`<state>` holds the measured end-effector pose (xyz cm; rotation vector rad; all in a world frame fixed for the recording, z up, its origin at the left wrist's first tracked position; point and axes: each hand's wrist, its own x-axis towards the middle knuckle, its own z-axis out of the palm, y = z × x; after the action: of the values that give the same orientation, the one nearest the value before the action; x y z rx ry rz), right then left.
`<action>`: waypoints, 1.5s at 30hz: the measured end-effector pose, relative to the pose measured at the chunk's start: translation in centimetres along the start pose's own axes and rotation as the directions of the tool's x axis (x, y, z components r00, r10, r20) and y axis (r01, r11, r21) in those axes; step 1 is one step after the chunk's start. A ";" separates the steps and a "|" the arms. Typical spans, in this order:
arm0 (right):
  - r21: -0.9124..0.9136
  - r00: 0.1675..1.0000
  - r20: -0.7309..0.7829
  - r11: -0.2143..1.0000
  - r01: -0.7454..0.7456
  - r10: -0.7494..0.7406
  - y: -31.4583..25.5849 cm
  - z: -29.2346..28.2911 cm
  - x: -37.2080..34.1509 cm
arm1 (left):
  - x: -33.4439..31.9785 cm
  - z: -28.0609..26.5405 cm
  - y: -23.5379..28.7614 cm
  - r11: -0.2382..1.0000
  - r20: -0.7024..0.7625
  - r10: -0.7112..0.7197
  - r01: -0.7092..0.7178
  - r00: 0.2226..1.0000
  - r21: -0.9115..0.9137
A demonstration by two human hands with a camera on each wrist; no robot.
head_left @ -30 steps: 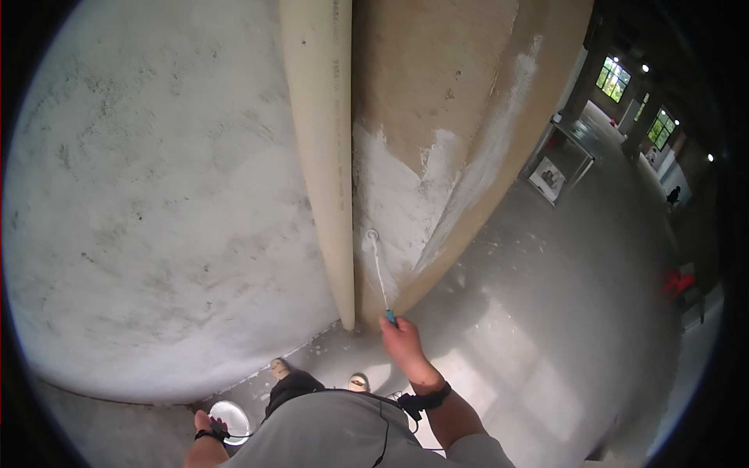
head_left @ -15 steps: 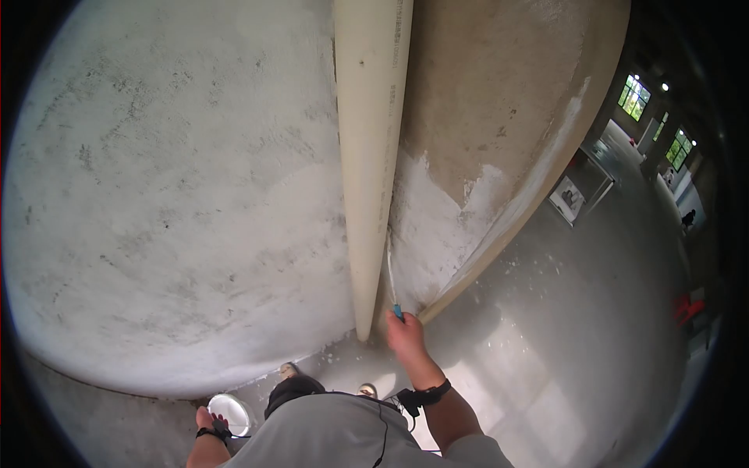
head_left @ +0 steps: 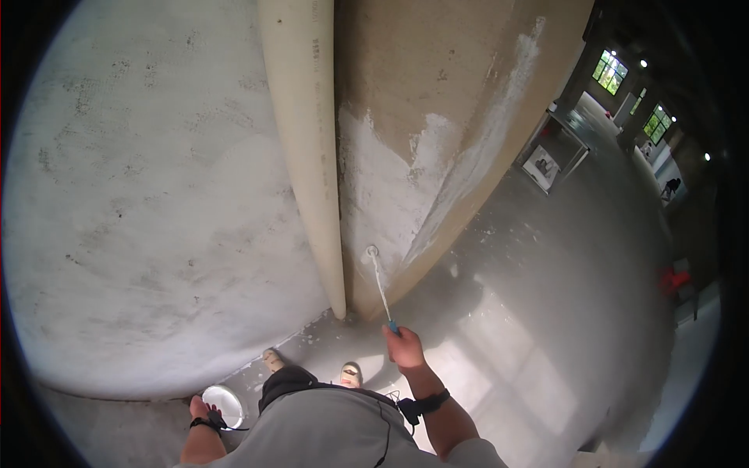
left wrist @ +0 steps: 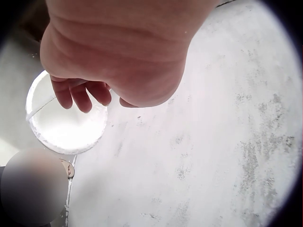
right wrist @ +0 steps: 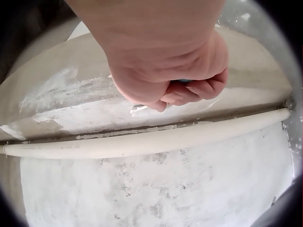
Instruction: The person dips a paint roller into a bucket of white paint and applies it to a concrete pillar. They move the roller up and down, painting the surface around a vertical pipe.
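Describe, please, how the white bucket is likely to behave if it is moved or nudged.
The white bucket would likely swing or tilt if nudged, since its thin handle runs up to the left grip. Its rim looks round, suggesting it is fairly stiff. That rim also looks lumpy with white, so it may be slippery if wet.

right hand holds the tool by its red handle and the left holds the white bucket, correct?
The handle is blue, not red, as the head view shows. The right hand does hold the tool by it, and the left hand the white bucket.
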<state>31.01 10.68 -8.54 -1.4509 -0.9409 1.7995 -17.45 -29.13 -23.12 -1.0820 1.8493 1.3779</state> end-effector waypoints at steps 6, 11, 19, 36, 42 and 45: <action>0.102 0.998 0.059 0.994 -0.041 0.035 1.6 -3.1 -2.9 | 0.2 1.1 -1.0 1.000 0.064 0.025 -0.024 0.998 -0.016; 0.008 0.999 0.040 1.000 -0.001 0.001 2.4 -3.0 -2.3 | -2.2 2.1 -1.0 0.999 0.057 0.036 -0.035 0.998 -0.019; -0.071 0.992 0.104 0.995 0.074 -0.067 2.4 0.0 3.0 | -6.9 -1.3 -0.3 0.995 -0.015 0.062 -0.062 0.998 -0.074; -0.254 0.998 0.059 0.967 0.014 0.001 7.1 2.2 11.8 | 0.0 -14.2 -1.8 0.998 -0.095 -0.023 0.029 0.995 0.062; -0.418 0.988 0.049 0.895 0.154 -0.147 9.7 -3.0 9.6 | -1.1 -13.5 0.1 0.998 -0.046 -0.070 0.070 0.996 0.001; -0.483 0.957 0.034 0.833 0.269 -0.289 11.0 -4.5 7.3 | -1.6 -12.2 -0.3 0.994 -0.009 -0.108 0.107 0.994 -0.034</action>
<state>33.56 11.33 -22.25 -1.5292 -1.5776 1.3665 -16.24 -40.39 -18.40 -1.1899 1.7542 1.3479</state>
